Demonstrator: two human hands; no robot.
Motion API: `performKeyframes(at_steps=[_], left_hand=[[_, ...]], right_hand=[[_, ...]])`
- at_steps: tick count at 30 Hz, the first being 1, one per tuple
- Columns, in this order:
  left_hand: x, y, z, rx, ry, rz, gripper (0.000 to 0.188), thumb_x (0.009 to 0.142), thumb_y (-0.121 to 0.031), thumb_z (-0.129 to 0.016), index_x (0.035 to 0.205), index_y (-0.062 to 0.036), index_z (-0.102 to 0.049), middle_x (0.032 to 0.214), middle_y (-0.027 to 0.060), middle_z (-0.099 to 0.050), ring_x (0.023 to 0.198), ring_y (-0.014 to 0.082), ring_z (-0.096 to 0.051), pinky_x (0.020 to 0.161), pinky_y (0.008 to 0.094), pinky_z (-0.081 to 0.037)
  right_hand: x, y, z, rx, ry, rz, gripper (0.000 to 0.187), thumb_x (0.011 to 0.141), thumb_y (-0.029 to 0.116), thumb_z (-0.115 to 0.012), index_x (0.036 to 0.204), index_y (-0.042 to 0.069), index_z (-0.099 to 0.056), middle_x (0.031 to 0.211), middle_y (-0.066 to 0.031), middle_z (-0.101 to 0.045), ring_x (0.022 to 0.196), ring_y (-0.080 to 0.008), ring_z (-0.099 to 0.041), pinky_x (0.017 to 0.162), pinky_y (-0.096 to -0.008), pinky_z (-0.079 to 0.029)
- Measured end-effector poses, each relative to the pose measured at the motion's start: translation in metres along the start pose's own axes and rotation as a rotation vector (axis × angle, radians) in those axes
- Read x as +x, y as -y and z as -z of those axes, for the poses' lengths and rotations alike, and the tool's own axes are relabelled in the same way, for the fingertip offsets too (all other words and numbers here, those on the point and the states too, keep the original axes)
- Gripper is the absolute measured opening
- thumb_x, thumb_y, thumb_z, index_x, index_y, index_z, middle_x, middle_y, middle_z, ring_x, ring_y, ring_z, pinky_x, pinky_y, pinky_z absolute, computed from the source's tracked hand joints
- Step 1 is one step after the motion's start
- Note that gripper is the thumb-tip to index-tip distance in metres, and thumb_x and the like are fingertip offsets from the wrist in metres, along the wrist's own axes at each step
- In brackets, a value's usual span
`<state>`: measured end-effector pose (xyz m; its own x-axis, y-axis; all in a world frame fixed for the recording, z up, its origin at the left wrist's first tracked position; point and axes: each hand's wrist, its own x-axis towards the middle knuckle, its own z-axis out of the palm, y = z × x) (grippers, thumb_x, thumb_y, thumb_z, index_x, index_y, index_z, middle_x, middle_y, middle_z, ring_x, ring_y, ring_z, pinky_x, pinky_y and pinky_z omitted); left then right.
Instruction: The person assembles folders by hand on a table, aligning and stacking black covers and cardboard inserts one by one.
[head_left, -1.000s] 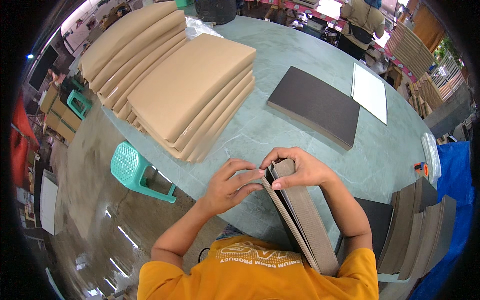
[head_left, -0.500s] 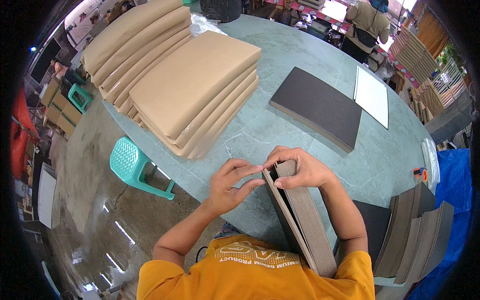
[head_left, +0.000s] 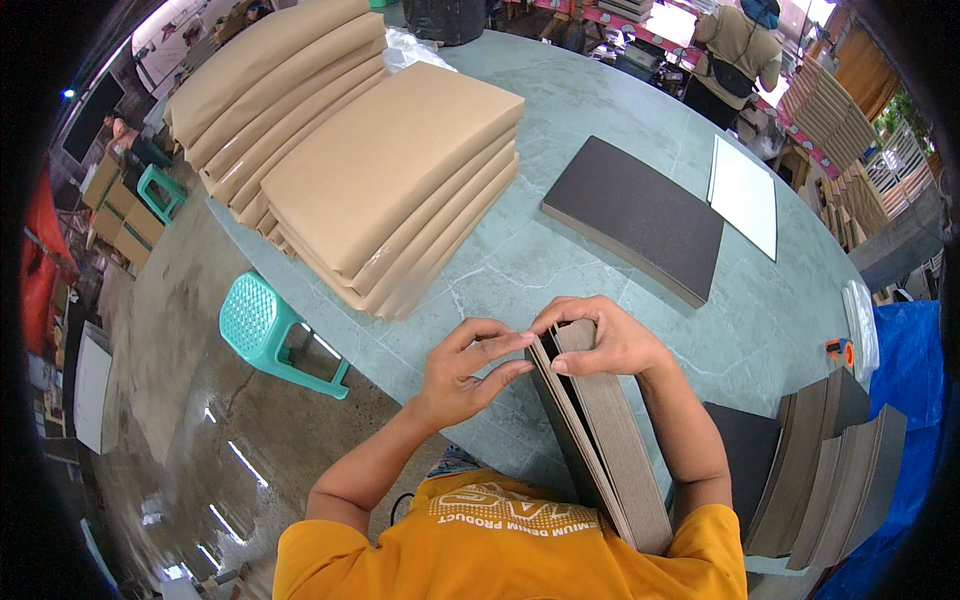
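A thick stack of thin grey-brown boards with dark faces stands on its long edge against my shirt. A narrow dark gap near its left side separates a few boards from the thicker part. My left hand pinches the upper corner of that thin left portion between thumb and fingertips. Over the top end curves my right hand, its fingers at the gap and its thumb on the board edges. A neat block of dark boards lies flat on the table beyond my right hand.
Brown paper-wrapped packs are piled at the table's far left. A white sheet lies right of the dark block. More grey boards lean at the right, near a tape measure. A green stool stands left; a person works behind.
Hardly anything differs. The gap between the boards looks slightly narrower near the top, and my left fingertips have shifted a little to the right.
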<state>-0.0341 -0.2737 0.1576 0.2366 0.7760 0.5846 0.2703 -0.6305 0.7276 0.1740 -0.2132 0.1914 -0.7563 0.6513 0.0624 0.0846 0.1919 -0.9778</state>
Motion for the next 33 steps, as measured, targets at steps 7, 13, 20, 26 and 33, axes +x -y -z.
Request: performKeyframes(at_steps=[7, 13, 20, 26, 33], left_hand=[[0.0, -0.001, 0.001, -0.005, -0.003, 0.001, 0.034, 0.068, -0.007, -0.073, 0.101, -0.0077, -0.064, 0.095, 0.0096, -0.059, 0.079, 0.0183, -0.06, 0.069, 0.0262, -0.049], [-0.005, 0.005, 0.001, -0.387, 0.052, 0.19, 0.036, 0.071, -0.004, -0.071, 0.105, -0.0015, -0.058, 0.1, 0.01, -0.059, 0.092, 0.0183, -0.057, 0.081, 0.0303, -0.044], [0.0, 0.003, 0.004, -0.644, 0.164, 0.337, 0.05, 0.076, -0.009, -0.067, 0.119, 0.0035, -0.047, 0.102, 0.0098, -0.055, 0.099, 0.0172, -0.051, 0.089, 0.0326, -0.038], [0.002, 0.004, 0.004, -0.657, 0.216, 0.34, 0.056, 0.076, -0.012, -0.066, 0.125, 0.0035, -0.044, 0.102, 0.0095, -0.054, 0.098, 0.0167, -0.05, 0.09, 0.0322, -0.037], [0.004, 0.002, 0.002, -0.501, 0.23, 0.247, 0.048, 0.077, -0.013, -0.063, 0.123, -0.0062, -0.051, 0.1, 0.0066, -0.058, 0.092, 0.0139, -0.051, 0.083, 0.0298, -0.039]], right_hand=[[-0.002, -0.002, 0.001, 0.052, -0.007, -0.026, 0.037, 0.066, 0.021, -0.071, 0.097, 0.004, -0.061, 0.09, -0.0067, -0.061, 0.088, -0.0162, -0.056, 0.083, -0.03, -0.041], [-0.002, -0.001, 0.001, 0.043, -0.005, -0.031, 0.038, 0.066, 0.023, -0.071, 0.097, 0.004, -0.061, 0.09, -0.0063, -0.061, 0.088, -0.0159, -0.055, 0.082, -0.0295, -0.041], [-0.003, 0.001, 0.002, 0.08, -0.006, -0.068, 0.037, 0.065, 0.023, -0.071, 0.095, 0.004, -0.06, 0.089, -0.005, -0.06, 0.086, -0.015, -0.054, 0.081, -0.0293, -0.041], [-0.001, 0.0, 0.002, 0.083, 0.006, -0.071, 0.037, 0.064, 0.024, -0.07, 0.094, 0.005, -0.06, 0.088, -0.0047, -0.059, 0.085, -0.0149, -0.054, 0.08, -0.029, -0.041], [-0.004, -0.002, 0.0, 0.106, -0.034, -0.1, 0.04, 0.064, 0.025, -0.071, 0.095, 0.004, -0.06, 0.088, -0.0061, -0.061, 0.087, -0.0157, -0.055, 0.081, -0.0291, -0.041]])
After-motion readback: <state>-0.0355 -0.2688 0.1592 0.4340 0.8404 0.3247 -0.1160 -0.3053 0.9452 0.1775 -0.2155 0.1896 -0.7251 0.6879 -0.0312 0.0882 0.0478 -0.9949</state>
